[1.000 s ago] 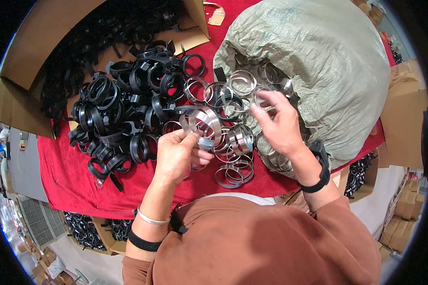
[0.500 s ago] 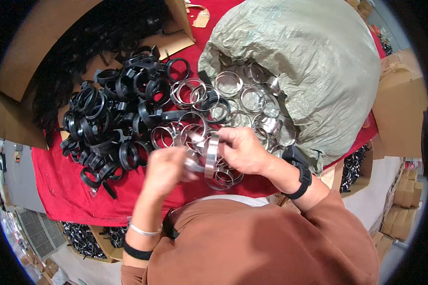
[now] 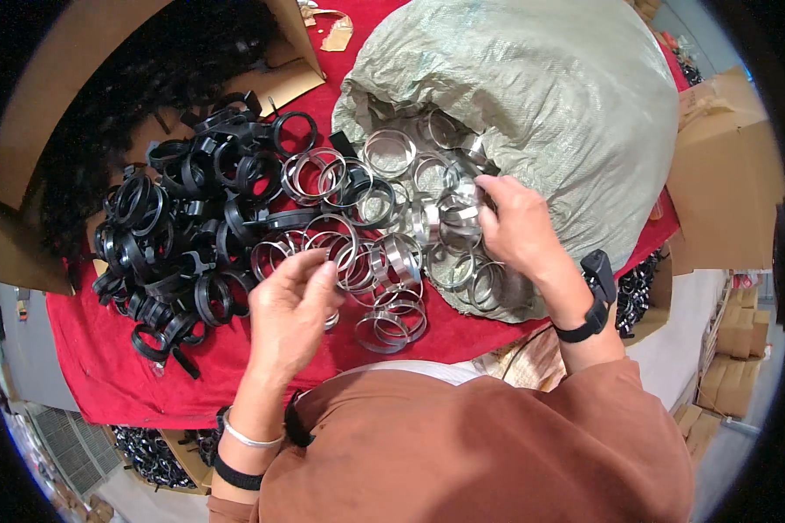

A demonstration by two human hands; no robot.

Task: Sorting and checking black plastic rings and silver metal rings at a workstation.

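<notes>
The red-covered desk [image 3: 105,375] is taken up by a big pale sack [image 3: 567,113] on the right, a carton [image 3: 39,113] at far left and a pile of black rings [image 3: 196,170] between. Looks like ring-picking is the step in hand: the right hand [image 3: 519,222] is held at the sack's mouth, fingers loosely bent, by the metal rings [image 3: 401,261] spilled from there toward the near middle. Whether one's been pinched can't be told. The left hand [image 3: 292,305] is half open, thumb and fingers apart, nothing obviously gripped. Next, a pinch on one rim is probably called for, since they're all jumbled. Hidden: the sack's depths and the right fingertips' contact. The carton's cut off and too dark inside.
</notes>
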